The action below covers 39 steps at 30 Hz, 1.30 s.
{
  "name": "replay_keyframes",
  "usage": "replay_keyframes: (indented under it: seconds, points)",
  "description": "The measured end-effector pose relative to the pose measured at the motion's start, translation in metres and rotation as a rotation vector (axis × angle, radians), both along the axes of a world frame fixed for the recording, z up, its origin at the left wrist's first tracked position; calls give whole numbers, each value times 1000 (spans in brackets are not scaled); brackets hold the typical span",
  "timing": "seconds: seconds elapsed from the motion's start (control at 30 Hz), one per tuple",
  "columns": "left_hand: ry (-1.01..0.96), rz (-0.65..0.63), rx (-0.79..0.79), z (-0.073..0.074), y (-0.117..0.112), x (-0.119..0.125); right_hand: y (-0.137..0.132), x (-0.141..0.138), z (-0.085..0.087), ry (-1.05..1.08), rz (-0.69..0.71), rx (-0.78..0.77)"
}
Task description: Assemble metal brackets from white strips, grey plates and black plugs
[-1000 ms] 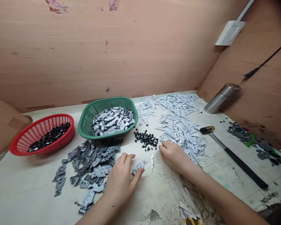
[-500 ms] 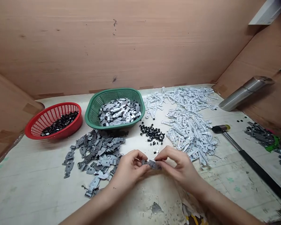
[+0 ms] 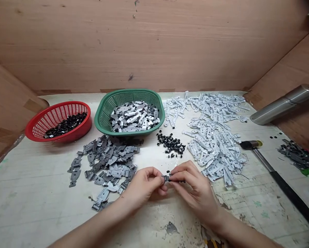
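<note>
Between my two hands, close above the table, is a small grey clip piece [image 3: 167, 178]. My left hand [image 3: 149, 182] pinches its left end between thumb and fingers. My right hand [image 3: 193, 189] has its fingers closed over the right part, which hides much of it. A small black part [image 3: 168, 171] shows just behind the piece; whether it touches it I cannot tell. Loose grey clip pieces [image 3: 110, 162] lie heaped left of my left hand. Beyond my hands is a scatter of small black parts [image 3: 172, 144], and white clip pieces [image 3: 216, 148] are piled to the right.
A red basket [image 3: 30, 132] with black parts stands at the left. Beside it a green basket [image 3: 99, 117] holds clip pieces. At the right lie a hammer [image 3: 275, 175] and a heap of dark scraps [image 3: 294, 156], with a metal cylinder [image 3: 280, 106] leaning behind them. Cardboard walls [image 3: 92, 44] surround the table.
My right hand's fingers have moved left over the grey clip piece and cover more of it. The piece appears turned. The camera view has shifted slightly.
</note>
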<state>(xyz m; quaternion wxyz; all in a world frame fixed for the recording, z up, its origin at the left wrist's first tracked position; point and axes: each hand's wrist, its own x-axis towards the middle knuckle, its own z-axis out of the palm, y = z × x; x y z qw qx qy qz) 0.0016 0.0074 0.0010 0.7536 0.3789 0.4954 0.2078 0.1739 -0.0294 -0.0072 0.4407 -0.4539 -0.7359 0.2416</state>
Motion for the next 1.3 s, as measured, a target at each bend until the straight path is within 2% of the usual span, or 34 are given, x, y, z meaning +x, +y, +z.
replay_keyframes:
  seconds: [0.27, 0.4, 0.5, 0.6, 0.7, 0.77, 0.87, 1.07, 1.3]
  points:
    - [3, 52, -29, 1, -5, 3, -6, -9, 0, -217, -53, 228]
    - [-33, 43, -19, 0, -6, 3, -10, -11, 3, -305, -27, 257]
    - [-17, 39, -68, 2, -5, 2, -2, 2, 11, -300, -39, 262]
    - [40, 29, -75, 3, -2, 0, 18, 28, 17, -371, -139, 229]
    - [39, 22, -57, 2, 0, -4, 39, 49, 14, -657, -56, 125]
    - [35, 13, -61, 1, 0, -6, 50, 52, 8, -808, 32, 120]
    - [37, 1, -62, 1, 0, -6, 60, 41, -1, -914, 40, 147]
    - [46, 17, -57, 3, 1, -5, 63, 18, -13, -985, -53, 114]
    - [36, 11, -29, -5, -1, -6, 46, 31, -15, -989, -125, 41]
